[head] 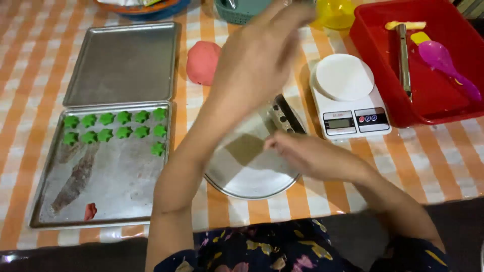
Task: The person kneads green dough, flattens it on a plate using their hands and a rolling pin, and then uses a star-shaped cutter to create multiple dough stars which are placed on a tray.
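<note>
As seen from above, left hand (259,60): raised over table (443,156), blurred, above soft pink dough lump (202,61); grip cannot be told.
Right hand (307,156): low on round, shiny metal plate (242,174); fingers blurred, grip unclear.
Near tray (116,201): dull smeared metal, rows of green star-shaped dough pieces (123,132), one pink scrap (90,210).
Far tray (123,63): bare.
Step, as judged: shaping dough.

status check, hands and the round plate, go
Left hand raised, blurred, above round metal plate. Right hand at the plate's rim, grip unclear. Pink dough lump just behind, untouched.
</note>
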